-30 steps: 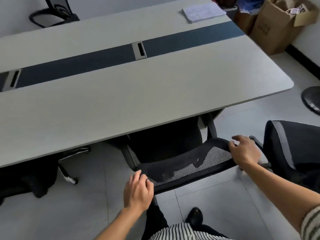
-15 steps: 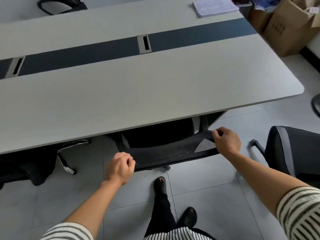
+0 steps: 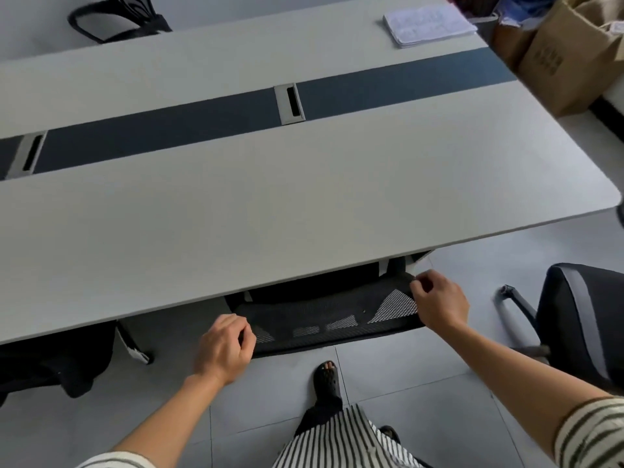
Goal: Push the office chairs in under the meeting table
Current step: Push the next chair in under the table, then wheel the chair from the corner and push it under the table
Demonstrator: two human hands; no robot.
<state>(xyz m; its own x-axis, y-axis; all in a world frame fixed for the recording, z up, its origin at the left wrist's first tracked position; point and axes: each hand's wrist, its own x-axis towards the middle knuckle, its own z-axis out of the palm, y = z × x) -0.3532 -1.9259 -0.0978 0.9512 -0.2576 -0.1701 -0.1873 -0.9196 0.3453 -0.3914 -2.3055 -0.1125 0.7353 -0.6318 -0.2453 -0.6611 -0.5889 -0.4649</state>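
— So the mesh-backed chair [image 3: 324, 315] has gone further in?

— Yes. Its seat is now hidden beneath the meeting table [image 3: 270, 204]; only the top of the backrest shows past the edge. A second ago the seat was still out.

— And the hands?

— Left hand [image 3: 224, 347] and right hand [image 3: 439, 302] sit well apart, curled over the backrest's two ends.

— Done, then?

— This one nearly. Another chair [image 3: 584, 319] on the right stands clear of the table.
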